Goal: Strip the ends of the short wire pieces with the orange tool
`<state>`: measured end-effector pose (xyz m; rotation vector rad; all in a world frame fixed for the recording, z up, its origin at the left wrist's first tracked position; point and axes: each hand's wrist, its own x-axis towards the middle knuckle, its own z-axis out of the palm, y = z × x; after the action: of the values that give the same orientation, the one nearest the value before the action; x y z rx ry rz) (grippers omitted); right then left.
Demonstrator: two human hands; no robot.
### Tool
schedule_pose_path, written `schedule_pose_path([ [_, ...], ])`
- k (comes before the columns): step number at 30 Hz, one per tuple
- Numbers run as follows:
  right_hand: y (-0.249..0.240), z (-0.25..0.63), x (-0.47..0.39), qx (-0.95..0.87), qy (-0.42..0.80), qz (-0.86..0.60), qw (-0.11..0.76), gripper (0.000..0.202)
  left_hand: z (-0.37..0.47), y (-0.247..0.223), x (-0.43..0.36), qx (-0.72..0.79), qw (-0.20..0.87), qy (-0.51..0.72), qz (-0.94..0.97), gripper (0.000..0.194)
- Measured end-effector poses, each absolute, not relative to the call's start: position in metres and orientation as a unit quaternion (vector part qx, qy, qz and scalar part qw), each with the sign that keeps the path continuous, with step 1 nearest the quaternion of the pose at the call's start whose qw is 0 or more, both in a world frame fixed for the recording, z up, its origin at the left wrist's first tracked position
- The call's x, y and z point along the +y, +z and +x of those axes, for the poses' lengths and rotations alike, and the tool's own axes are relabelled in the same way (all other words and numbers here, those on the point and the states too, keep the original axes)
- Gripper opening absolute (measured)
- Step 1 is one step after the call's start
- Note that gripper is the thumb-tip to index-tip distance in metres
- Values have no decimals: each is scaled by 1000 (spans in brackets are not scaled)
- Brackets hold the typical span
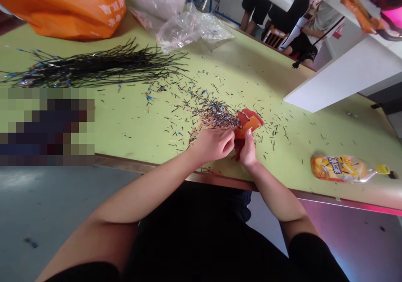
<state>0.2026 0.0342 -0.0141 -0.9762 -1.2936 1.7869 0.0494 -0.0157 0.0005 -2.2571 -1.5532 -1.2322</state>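
Red-and-orange plier-like hand tool [253, 124] is in the right hand [248, 151], at the right end of a loose heap of short black, blue-tipped and coppery clippings [216, 111], toward the near edge of the pale green worktop [276, 85]. Can't tell if its underside touches the surface. Right hand grips it, thumb up along the orange face. Left hand [213, 144] is curled closed at the tool's left side; whether it pinches a wire, can't tell, fingers hide it.

Handling, my read: tool looks rigid, light to moderate, fine one-handed. Hold low on the red handle part, palm wrapped, thumb clear of the working end. Smooth faces could slip if sweaty. Not fragile; pinch risk is where the two hands meet.

Long thin black wires with blue bits [97, 66] lie bundled, far left. They look springy and feather-light, prone to tangle. Take one near an end, draw it out lengthwise; don't yank from mid-bundle. Blue bits look like the delicate spots, keep pressure off them. Clippings are stiff little slivers, will scatter if brushed.

Crumpled clear plastic bag [188, 29] sits beyond the bundle, large orange bag [69, 8] far left. Yellow-capped clear plastic bottle [341, 168] lies on its side, near right.
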Motion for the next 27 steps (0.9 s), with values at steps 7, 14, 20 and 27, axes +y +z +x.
schedule_pose_path([
  [7,-10,201,30,-497,623,-422,432,57,49,0,-16,-521,59,-402,-751,14],
  [14,-19,204,32,-512,612,-438,415,49,50,0,-16,-524,31,-411,-745,16],
  [20,-12,198,32,-501,590,-441,454,51,51,0,-16,-519,71,-412,-746,16],
  [27,-22,203,35,-500,636,-429,402,61,51,0,-15,-511,63,-424,-745,14],
])
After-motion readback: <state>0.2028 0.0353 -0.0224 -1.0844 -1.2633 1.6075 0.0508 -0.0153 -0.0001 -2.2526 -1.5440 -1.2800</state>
